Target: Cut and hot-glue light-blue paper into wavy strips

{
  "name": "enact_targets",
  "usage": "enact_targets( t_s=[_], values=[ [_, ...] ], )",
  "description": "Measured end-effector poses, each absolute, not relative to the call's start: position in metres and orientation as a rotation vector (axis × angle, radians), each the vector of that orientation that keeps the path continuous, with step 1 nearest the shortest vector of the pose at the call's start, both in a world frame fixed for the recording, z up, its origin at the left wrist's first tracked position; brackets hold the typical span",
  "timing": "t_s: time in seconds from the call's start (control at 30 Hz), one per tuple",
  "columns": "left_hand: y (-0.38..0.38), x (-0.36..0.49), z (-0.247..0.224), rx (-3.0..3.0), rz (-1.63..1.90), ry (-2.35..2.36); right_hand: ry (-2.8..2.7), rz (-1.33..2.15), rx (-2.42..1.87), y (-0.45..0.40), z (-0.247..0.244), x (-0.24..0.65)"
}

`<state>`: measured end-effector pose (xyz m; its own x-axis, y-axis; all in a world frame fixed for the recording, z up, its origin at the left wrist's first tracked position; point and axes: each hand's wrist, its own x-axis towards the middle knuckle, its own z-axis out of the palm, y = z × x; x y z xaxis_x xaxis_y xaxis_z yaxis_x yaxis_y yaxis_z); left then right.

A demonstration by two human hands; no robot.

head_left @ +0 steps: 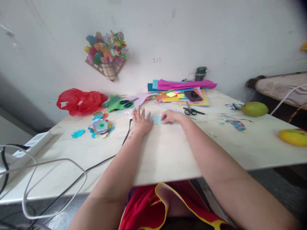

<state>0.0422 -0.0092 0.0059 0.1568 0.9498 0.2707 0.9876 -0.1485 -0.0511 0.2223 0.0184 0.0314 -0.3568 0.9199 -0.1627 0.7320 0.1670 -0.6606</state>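
Observation:
A piece of light blue paper lies flat on the table between my two hands. My left hand rests palm down at its left end, fingers spread. My right hand is on the paper's right part with its fingers curled together; what they pinch, if anything, is hidden. Just behind my left fingers is a small white object with a black cable at it. Black-handled scissors and a black pen lie to the right of my right hand.
Stacked paper flower shapes lie left, near a red plastic bag. Behind are other scissors, coloured sheets and a phone. A green mango-like fruit sits right. A power strip with looping cables occupies the left edge.

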Motion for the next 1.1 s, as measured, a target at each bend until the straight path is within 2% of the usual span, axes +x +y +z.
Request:
enact_targets(
  t_s=[0.27,0.77,1.1],
  values=[
    [-0.014,0.069,0.003,-2.267,-0.361,-1.72,-2.174,1.03,-1.565,0.022,0.029,0.222],
    [-0.005,0.054,0.007,-2.174,-0.103,-2.191,-2.191,0.997,-1.631,0.017,0.035,0.222],
    [-0.01,0.029,0.009,-1.988,-0.147,-2.089,-2.242,0.885,-1.645,0.019,0.032,0.219]
  ],
)
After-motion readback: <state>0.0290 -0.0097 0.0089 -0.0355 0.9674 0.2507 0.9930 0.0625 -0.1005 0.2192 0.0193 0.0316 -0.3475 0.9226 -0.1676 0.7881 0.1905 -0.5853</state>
